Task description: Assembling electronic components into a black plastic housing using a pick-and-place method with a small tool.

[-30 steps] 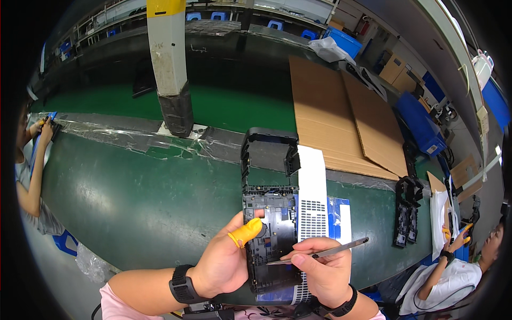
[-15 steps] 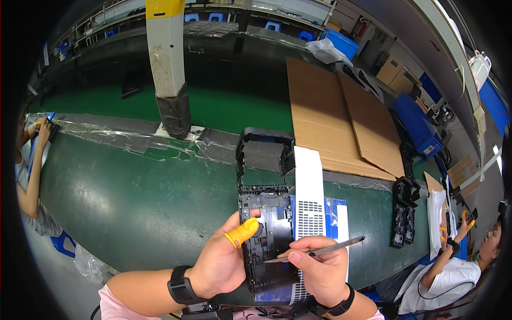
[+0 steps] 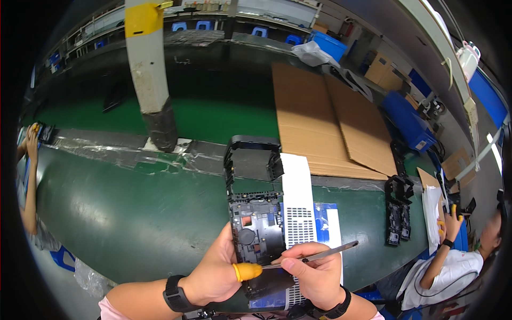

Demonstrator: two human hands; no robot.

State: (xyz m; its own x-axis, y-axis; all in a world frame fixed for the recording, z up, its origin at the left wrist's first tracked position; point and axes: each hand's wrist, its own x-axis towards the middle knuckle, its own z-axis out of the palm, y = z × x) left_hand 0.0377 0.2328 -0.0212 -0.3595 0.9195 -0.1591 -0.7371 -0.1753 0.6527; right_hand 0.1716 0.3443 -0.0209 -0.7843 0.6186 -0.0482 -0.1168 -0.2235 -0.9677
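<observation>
My left hand [image 3: 213,273] grips the left edge of a black moulded plastic housing [image 3: 252,210], with an open frame at its far end. The thumb, in a yellow finger cot [image 3: 248,272], lies over the lower part of the housing. My right hand [image 3: 319,273] pinches metal tweezers [image 3: 335,250] between thumb and fingers. Their tip points left and meets the yellow cot; whether anything small is in the tip I cannot tell. Beside and partly under the housing lies a white sheet of small dark labels [image 3: 300,221], over a blue-and-white sheet [image 3: 324,216].
Large cardboard sheets [image 3: 314,122] lie beyond the housing. More black housings [image 3: 397,213] rest on the green table [image 3: 133,224] at right. A post [image 3: 149,80] rises at the far left. Co-workers sit at both sides; the right one [image 3: 448,277] wears yellow finger cots.
My left thumb has slid down the housing to the tweezers' tip, uncovering a round part. The tweezers remain in my right hand. The view has shifted slightly.
</observation>
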